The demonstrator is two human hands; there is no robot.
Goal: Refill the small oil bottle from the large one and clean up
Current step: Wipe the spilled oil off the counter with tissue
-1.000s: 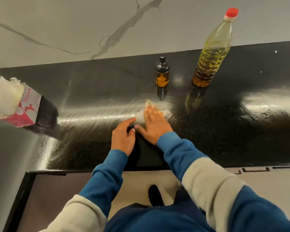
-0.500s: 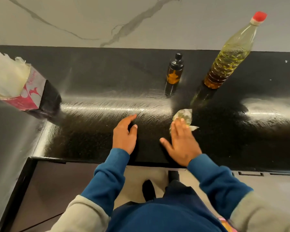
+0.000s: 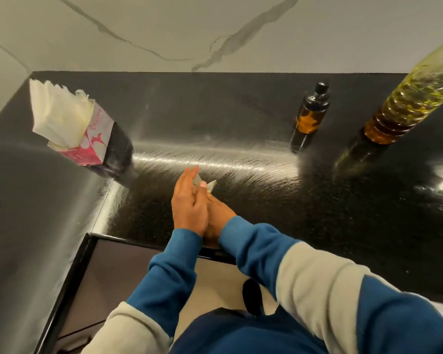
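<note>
Black stone counter (image 3: 241, 118) under a marbled wall: your left hand (image 3: 188, 203) lies with straight fingers over your right hand (image 3: 216, 213), a crumpled tissue (image 3: 210, 185) pressed between them. Whether the right fingers curl is hidden. Small oil bottle (image 3: 311, 116) and large oil bottle (image 3: 409, 98) stand capped far right; tissue box (image 3: 87, 134) sits left.

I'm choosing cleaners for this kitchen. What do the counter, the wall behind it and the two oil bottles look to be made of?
Counter: dark polished stone, likely granite; fine speckle, mirror-like glare.
Wall: pale marble-look slab with grey veins; real stone or imitation, cannot tell.
Small bottle: amber body, probably glass, with a black cap.
Large bottle: clear ribbed plastic, by its moulded rings.
</note>
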